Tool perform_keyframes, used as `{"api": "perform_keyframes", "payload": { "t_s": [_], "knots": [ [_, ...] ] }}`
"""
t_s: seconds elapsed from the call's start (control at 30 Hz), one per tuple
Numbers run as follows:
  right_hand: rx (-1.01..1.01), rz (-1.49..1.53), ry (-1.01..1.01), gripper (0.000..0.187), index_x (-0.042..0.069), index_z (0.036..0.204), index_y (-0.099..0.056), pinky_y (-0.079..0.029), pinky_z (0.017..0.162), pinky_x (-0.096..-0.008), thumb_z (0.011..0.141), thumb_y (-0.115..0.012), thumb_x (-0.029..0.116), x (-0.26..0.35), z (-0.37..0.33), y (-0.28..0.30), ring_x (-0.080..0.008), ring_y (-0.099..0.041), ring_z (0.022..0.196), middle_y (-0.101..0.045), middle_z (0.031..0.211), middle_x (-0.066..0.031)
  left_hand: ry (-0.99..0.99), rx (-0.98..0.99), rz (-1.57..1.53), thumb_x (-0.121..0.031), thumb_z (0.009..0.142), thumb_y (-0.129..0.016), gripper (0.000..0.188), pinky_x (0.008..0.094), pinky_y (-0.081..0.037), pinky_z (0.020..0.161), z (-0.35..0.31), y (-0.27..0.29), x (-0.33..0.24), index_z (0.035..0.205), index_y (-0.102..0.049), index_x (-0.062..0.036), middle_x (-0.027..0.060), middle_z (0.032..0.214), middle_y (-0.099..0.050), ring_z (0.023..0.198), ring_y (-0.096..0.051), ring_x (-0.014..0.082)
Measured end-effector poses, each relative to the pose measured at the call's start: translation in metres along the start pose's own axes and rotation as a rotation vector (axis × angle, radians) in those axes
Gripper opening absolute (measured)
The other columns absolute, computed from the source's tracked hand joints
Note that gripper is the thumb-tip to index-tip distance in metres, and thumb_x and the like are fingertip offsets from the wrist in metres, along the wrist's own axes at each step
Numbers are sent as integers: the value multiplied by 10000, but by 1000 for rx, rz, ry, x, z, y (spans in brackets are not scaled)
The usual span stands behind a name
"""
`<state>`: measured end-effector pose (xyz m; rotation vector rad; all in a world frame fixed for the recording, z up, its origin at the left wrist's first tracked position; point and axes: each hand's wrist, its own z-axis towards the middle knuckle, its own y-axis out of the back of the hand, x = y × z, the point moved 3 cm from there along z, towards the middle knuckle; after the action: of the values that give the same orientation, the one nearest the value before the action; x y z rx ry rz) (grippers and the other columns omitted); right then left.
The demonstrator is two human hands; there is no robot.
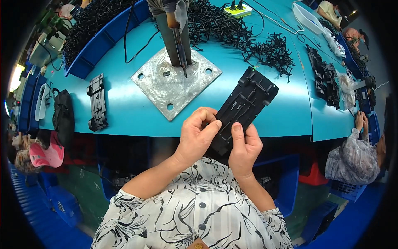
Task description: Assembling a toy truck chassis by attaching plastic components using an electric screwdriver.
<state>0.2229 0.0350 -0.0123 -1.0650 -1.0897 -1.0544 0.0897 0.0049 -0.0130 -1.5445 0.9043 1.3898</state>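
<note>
A long black plastic chassis (245,101), like the underside of a toy car, is tilted over the table's front edge. My right hand (244,147) grips its near right side, the thumb lying on its face. My left hand (199,133) is closed at its left edge, thumb pressed against the curled fingers. Whatever is in that pinch is hidden. Beyond my hands stands a metal post on a square steel base plate (161,89), with a soldering iron (179,43) hanging tip-down in front of it. A similar black chassis (98,103) lies at the left on the table.
Many small black parts (265,52) are heaped across the back of the turquoise table (132,118). A blue bin (99,52) of them stands back left, near a black cable. A yellow-green power strip (238,10) sits behind. More black chassis (323,79) and a co-worker (354,157) are at right.
</note>
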Motion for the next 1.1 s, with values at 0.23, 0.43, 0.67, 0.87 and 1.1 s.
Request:
{"api": "perform_keyframes", "payload": {
  "t_s": [0.23,0.43,0.67,0.87,1.1],
  "knots": [
    [0,276,-172,163,-30,1049,-631,-441,745,-184,957,-530,59,2,7,5,-43,-543,832,-645,974,-18,-615,-125,629,-5,734,-745,186,302,-448,738,-6,-4,-21,845,-596,-18,95,974,-559,884,-545,208],
    [13,151,-164,132,-12,942,-643,-393,614,-170,954,-547,77,6,11,5,-8,-482,702,-622,846,22,-797,15,787,-21,718,-735,294,366,-462,736,-18,-13,-25,979,-604,15,160,1054,-562,907,-556,299],
    [113,39,-230,162,17,868,-629,-353,537,-185,948,-574,147,21,15,9,-13,-440,629,-589,759,33,-729,227,838,-175,645,-823,615,466,-467,906,-27,-15,-32,1128,-549,89,272,1181,-515,1060,-537,436],
    [108,130,-345,165,-21,999,-642,-469,626,-208,932,-584,118,22,21,5,-62,-541,681,-624,816,-22,-170,190,40,-58,793,-710,392,325,-502,816,-11,4,-22,1141,-551,24,130,1006,-637,911,-631,214],
    [94,196,-420,163,-19,1035,-593,-470,627,-216,898,-615,66,7,23,5,-78,-573,736,-642,912,-42,349,184,-713,-208,968,-517,305,301,-511,860,-5,23,0,1183,-545,7,91,1081,-638,963,-628,144]
  ]
}}
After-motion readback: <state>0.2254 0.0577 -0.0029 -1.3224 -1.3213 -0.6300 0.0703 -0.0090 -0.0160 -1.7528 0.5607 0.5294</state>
